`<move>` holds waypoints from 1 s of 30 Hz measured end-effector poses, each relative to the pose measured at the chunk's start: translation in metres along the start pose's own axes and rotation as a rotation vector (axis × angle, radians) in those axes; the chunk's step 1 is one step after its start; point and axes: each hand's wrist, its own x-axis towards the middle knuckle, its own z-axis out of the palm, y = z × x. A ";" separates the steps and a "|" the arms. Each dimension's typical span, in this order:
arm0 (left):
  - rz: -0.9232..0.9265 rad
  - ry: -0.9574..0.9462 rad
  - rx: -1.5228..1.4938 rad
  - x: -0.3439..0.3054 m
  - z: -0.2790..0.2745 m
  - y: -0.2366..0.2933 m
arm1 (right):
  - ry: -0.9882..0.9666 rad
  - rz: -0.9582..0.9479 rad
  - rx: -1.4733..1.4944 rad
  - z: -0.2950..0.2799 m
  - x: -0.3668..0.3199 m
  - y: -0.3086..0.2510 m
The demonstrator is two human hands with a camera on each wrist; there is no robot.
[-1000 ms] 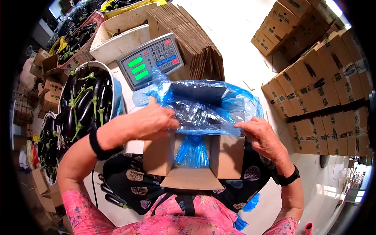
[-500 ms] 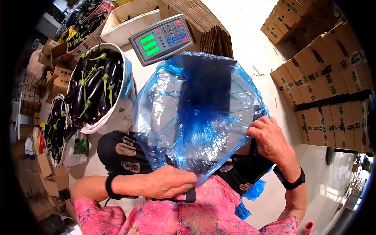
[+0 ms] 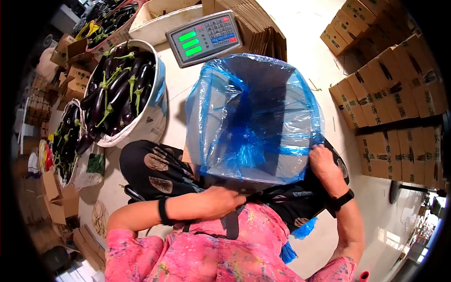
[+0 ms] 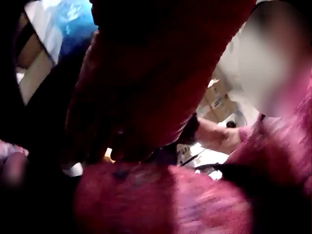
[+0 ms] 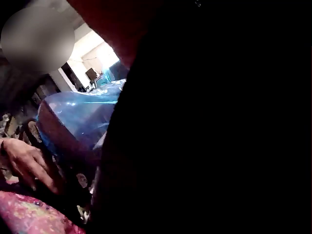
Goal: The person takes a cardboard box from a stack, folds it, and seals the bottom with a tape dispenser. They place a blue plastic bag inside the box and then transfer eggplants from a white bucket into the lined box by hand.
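Observation:
A blue plastic bag (image 3: 300, 108) lines a cardboard box (image 3: 188, 155) between the person's legs, its edge folded outward over the box's rim. Inside, the bag's gathered bottom (image 3: 246, 148) shows as a bunched tuft. My right hand (image 3: 325, 162) is low at the box's right side, fingers curled at the bag's hanging edge. My left hand (image 3: 220, 202) lies in front of the box's near side, close to the waist; in the right wrist view the left hand (image 5: 31, 163) has its fingers extended. The left wrist view is mostly dark.
A white tub full of eggplants (image 3: 162, 101) stands on the left, with further eggplants (image 3: 68, 136) beside it. Beyond the box are a scale display (image 3: 204, 38) and flattened cartons (image 3: 268, 44). Printed cartons (image 3: 380, 89) are stacked on the right.
The bag went from partly gathered to spread wide and drawn down over the box's rim. My left hand came down toward the waist and away from the bag's edge; the right moved down the side.

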 end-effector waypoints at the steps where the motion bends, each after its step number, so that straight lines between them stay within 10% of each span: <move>1: 0.087 0.047 -0.051 -0.019 -0.010 0.003 | 0.002 0.034 0.057 -0.010 0.005 0.003; 4: 0.231 0.300 -0.257 -0.076 -0.057 0.003 | 0.008 0.031 0.402 -0.050 0.008 0.027; 8: -0.068 0.700 -0.168 -0.129 -0.123 -0.032 | -0.015 0.225 1.059 -0.085 0.015 0.033; 10: -0.215 0.597 -0.354 -0.135 -0.153 -0.065 | -0.014 0.389 1.496 -0.092 0.021 0.014; 16: -0.499 0.293 -0.456 -0.112 -0.165 -0.149 | 0.052 0.347 1.333 -0.077 0.071 -0.033; 30: -0.265 0.257 -0.890 -0.055 -0.089 -0.236 | -0.002 0.473 0.945 -0.046 0.110 -0.050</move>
